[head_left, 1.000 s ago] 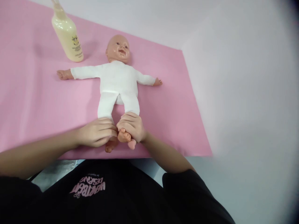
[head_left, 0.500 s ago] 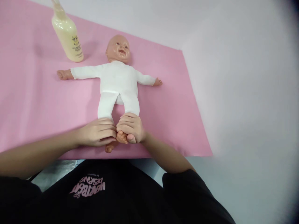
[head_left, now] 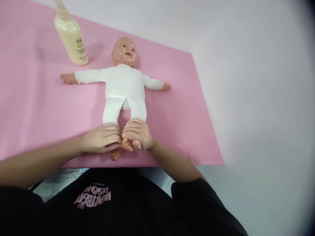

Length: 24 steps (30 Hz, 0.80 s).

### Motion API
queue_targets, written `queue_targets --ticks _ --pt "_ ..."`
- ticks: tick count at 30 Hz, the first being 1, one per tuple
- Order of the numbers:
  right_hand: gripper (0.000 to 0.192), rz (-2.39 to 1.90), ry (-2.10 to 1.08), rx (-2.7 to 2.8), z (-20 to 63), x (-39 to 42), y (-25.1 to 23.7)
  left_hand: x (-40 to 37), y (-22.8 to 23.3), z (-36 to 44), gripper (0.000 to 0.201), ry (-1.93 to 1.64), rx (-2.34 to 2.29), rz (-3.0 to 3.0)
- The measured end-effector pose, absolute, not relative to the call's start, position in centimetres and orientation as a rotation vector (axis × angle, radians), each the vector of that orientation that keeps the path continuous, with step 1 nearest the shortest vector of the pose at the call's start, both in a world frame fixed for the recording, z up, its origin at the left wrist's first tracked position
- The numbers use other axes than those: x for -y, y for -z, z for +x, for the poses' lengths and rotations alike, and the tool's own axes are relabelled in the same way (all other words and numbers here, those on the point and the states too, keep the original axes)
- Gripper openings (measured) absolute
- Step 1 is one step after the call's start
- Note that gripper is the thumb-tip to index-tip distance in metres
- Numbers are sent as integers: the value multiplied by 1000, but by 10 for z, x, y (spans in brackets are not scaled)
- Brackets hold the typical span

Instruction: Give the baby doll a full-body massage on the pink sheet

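Note:
A baby doll (head_left: 124, 85) in a white suit lies face up on a pink mat (head_left: 36, 105), arms spread, feet toward me. My left hand (head_left: 102, 139) is wrapped around the doll's left-side ankle, whose bare foot (head_left: 115, 155) pokes out below my fingers. My right hand (head_left: 137, 135) is closed on the other foot, with my thumb pressed against its sole and only the toes (head_left: 126, 144) showing. The two hands touch each other at the mat's near edge.
A cream lotion bottle (head_left: 71, 36) stands upright at the back left of the mat, above the doll's outstretched arm. The mat lies on a pale grey-white surface (head_left: 258, 98) stretching to the right. My black shirt fills the bottom of the view.
My right thumb has slid up along the doll's foot, so the thumb tip no longer sticks out below the hand. The left hand and the doll have barely moved.

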State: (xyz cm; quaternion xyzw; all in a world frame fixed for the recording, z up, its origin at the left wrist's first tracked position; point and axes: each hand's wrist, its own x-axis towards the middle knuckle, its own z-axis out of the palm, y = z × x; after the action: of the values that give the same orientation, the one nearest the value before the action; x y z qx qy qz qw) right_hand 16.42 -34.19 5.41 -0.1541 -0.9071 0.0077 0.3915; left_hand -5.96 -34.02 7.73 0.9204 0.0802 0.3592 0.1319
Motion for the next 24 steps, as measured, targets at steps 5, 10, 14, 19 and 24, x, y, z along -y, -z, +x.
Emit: queue_targets --ticks 5,10,14,19,24 --pt "73 -369 -14 2215 162 342 -59 341 -75 -62 14 -1023 -296 2652" --pt "64 -364 -75 2111 159 342 -65 342 -77 -63 21 -960 -362 2565" --pt "60 -388 -123 2086 158 343 -66 342 -80 -62 20 -924 -382 2537" --pt "48 -423 -107 2064 158 344 -63 342 -73 -63 16 -1000 -390 2593" --pt "28 -437 -90 2056 158 344 -63 342 -68 -65 23 -1075 -346 2698"
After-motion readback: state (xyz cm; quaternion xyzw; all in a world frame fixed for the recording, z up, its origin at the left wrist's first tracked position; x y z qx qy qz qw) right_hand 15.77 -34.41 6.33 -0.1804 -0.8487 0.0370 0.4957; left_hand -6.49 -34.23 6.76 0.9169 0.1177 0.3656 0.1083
